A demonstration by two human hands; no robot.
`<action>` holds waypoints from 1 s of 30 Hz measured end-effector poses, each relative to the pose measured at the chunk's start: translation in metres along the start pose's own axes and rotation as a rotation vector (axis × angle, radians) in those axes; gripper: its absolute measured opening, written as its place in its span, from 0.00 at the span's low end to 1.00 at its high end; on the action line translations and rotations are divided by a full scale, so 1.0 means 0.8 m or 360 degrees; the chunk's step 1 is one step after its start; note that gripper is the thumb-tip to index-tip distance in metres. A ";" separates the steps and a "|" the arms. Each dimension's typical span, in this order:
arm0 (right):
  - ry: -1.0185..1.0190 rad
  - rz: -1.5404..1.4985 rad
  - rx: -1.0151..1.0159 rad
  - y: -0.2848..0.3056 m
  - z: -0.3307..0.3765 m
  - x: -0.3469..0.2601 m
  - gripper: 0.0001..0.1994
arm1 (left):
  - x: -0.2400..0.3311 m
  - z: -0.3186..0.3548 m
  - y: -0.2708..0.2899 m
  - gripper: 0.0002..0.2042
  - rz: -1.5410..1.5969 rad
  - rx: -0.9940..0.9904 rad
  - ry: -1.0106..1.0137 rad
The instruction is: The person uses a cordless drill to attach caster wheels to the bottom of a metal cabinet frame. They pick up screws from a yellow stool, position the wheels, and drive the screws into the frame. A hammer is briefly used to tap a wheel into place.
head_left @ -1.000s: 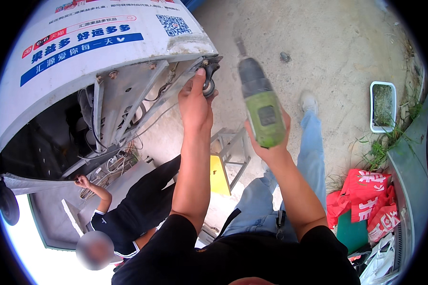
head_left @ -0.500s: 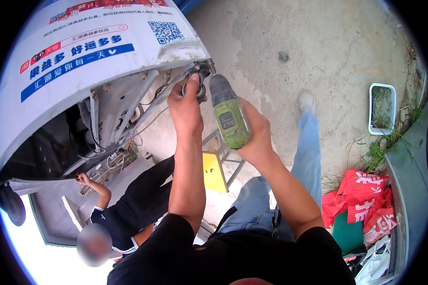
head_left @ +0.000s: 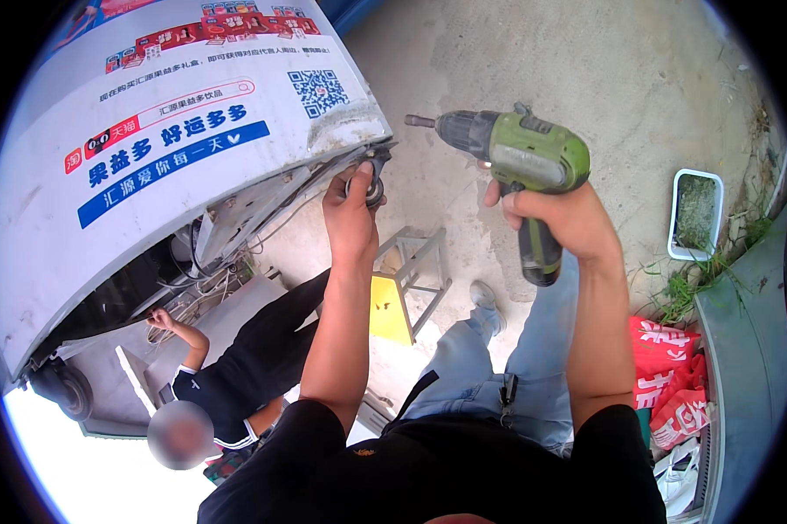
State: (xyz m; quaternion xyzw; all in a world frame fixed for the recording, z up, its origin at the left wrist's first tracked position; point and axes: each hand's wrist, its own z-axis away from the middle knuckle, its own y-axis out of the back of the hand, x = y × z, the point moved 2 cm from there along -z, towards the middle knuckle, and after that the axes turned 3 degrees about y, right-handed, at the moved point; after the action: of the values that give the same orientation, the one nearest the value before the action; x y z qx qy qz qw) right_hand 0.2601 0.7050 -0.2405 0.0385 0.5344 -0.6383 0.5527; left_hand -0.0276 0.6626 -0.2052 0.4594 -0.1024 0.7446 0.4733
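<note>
My right hand [head_left: 563,214] is wrapped round the handle of a green and black cordless drill [head_left: 537,155]. A socket bit is in its chuck and points left, apart from the white cabinet [head_left: 280,179]. My left hand [head_left: 351,217] is closed on a small caster wheel [head_left: 371,188] at the cabinet's near right corner, thumb on top. The caster's mount is partly hidden by my fingers and the cabinet's edge. Under that edge the cabinet's open underside shows metal braces and loose cables [head_left: 206,284].
A person in black [head_left: 236,367] reaches toward the cabinet's underside at left, near another caster wheel [head_left: 66,393]. Below my hands stands a metal stool with a yellow panel [head_left: 391,310]. A white tub [head_left: 697,214] and red bags [head_left: 668,375] lie at right on the concrete.
My right hand has drawn the drill away from the cabinet's corner, to the right, and turned it sideways. My left hand stays on the caster wheel. The view has shifted slightly.
</note>
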 end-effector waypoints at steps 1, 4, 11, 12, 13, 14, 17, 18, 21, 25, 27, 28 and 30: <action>-0.0056 0.0044 -0.0093 0.009 -0.007 -0.017 0.22 | 0.001 -0.001 0.000 0.10 0.0031 0.0007 0.0043; -0.0197 0.0327 -0.0141 0.004 -0.019 -0.045 0.22 | 0.009 -0.011 -0.002 0.12 0.0220 -0.0194 0.0370; -0.0246 0.0381 -0.0148 -0.009 -0.039 -0.041 0.19 | 0.010 -0.015 0.005 0.13 0.0132 -0.0084 0.0415; -0.0264 0.0360 -0.0168 -0.011 -0.041 -0.036 0.19 | 0.015 -0.012 0.005 0.13 -0.0004 -0.0138 0.0299; -0.0282 0.0339 -0.0185 -0.012 -0.042 -0.037 0.19 | 0.016 -0.013 0.000 0.13 -0.0001 -0.0137 0.0276; -0.0307 0.0262 -0.0174 -0.006 -0.034 -0.038 0.20 | 0.013 -0.009 0.001 0.13 0.0002 -0.0116 0.0257; -0.0206 0.0230 -0.0140 0.017 -0.023 -0.060 0.21 | 0.007 -0.003 -0.001 0.15 -0.0049 -0.0053 0.0201; -0.0185 0.0170 -0.0128 0.017 -0.027 -0.057 0.23 | 0.009 -0.001 -0.006 0.15 -0.0060 -0.0032 0.0184; -0.0296 0.0329 -0.0221 -0.013 -0.048 -0.023 0.24 | 0.014 -0.002 -0.007 0.19 -0.0052 -0.0029 0.0129; -0.0244 0.0167 -0.0178 0.001 -0.023 -0.025 0.23 | 0.001 -0.006 0.005 0.22 -0.0031 -0.0068 -0.0041; -0.0183 0.0134 -0.0164 -0.005 -0.023 -0.022 0.23 | -0.001 -0.010 -0.001 0.22 -0.0070 -0.0019 -0.0106; -0.0181 0.0130 -0.0177 -0.017 -0.030 -0.013 0.23 | 0.000 -0.008 -0.004 0.22 -0.0099 0.0008 -0.0135; -0.0150 0.0144 -0.0182 -0.030 -0.029 -0.002 0.23 | -0.004 -0.007 -0.005 0.23 -0.0005 0.0005 -0.0118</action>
State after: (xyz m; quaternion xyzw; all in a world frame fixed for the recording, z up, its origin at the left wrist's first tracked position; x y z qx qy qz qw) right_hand 0.2304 0.7185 -0.2336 0.0009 0.5410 -0.5822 0.6070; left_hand -0.0277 0.6660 -0.2120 0.4876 -0.1180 0.7265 0.4697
